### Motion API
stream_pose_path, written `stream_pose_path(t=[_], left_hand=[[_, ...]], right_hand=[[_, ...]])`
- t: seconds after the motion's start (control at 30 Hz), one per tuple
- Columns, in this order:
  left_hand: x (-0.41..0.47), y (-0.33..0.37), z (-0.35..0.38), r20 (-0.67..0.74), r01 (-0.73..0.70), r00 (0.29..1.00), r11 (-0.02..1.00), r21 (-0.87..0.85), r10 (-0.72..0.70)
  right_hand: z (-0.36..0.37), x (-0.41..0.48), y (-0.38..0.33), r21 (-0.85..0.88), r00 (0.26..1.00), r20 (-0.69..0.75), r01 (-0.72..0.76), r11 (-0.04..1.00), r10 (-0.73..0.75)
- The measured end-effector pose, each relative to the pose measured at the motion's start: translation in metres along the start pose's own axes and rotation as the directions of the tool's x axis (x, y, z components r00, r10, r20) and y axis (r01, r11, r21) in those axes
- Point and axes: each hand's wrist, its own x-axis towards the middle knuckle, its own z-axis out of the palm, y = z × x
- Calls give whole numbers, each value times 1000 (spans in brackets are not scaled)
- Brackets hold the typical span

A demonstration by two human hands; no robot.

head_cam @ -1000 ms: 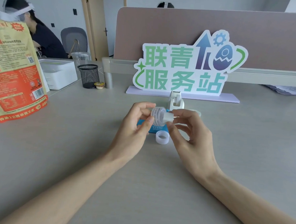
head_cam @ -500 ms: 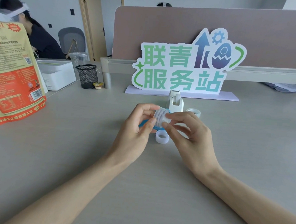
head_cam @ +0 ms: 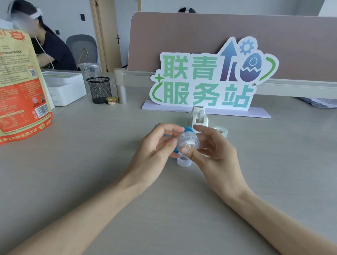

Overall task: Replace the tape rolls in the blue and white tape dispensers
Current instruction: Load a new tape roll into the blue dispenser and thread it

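Note:
Both hands hold a clear tape roll with a white hub in its core, just above the desk. My left hand pinches its left side; my right hand grips its right side, thumb on the front rim. The blue tape dispenser lies behind my fingers, mostly hidden. The white tape dispenser stands upright just beyond. A white empty core ring rests on the desk under my hands. Another clear tape roll lies to the right of the white dispenser.
A large cut-out sign stands behind the dispensers. At the left are an orange-and-tan food bag, a white box, a black mesh pen cup and a small round capsule. Another person sits far left.
The roll has been turned so its open face with the white hub points toward me, and the hub now sits inside the core. Both hands stay at the same spot.

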Motion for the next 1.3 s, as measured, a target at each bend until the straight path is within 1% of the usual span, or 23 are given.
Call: stream_pose_path(t=[0.03, 0.13, 0.2, 0.3, 0.43, 0.53, 0.67, 0.8, 0.87, 0.93, 1.03, 1.1, 1.2, 1.3], left_hand=[[0, -1, -1, -12, 12, 1000, 999, 49, -11], [1, -6, -6, -115, 17, 993, 956, 294, 18], [2, -7, -8, -152, 12, 987, 935, 354, 45], [2, -6, -8, -141, -8, 988, 928, 373, 65], [2, -8, -4, -143, -9, 987, 924, 383, 69], [2, -8, -3, -131, -18, 989, 925, 379, 73], [4, -8, -5, -126, -11, 990, 926, 377, 63], [8, -12, -9, -174, 17, 984, 936, 351, 48], [14, -16, -11, -221, 16, 973, 935, 354, 68], [22, -22, -11, -261, 7, 960, 928, 373, 98], [35, -31, -8, -280, -34, 945, 903, 429, 169], [42, -35, -6, -289, -59, 934, 888, 456, 210], [50, -41, -7, -301, -67, 925, 878, 474, 233], [54, -48, -10, -313, -63, 924, 895, 441, 219]], right_hand=[[0, 0, 0, -11, 1000, -9, -7, 1000, 7], [0, 1, 1, -31, 1000, -25, -13, 999, 13], [-1, 2, 2, -42, 999, -33, -12, 999, 11], [-1, 1, 3, -84, 999, -42, 6, 996, -9], [0, 1, 5, -169, 995, -42, 79, 982, -87], [0, 3, 7, -200, 993, -45, 94, 975, -105], [1, 4, 9, -193, 992, -43, 106, 975, -116], [1, 6, 9, -162, 988, -45, 137, 977, -146], [3, 13, 10, -176, 984, -63, 156, 972, -169], [6, 22, 12, -229, 970, -99, 197, 953, -224], [10, 36, 18, -336, 932, -136, 276, 900, -337], [11, 44, 23, -380, 915, -133, 307, 873, -380], [11, 51, 26, -376, 915, -129, 311, 873, -382], [11, 55, 29, -340, 936, -113, 279, 898, -334]])
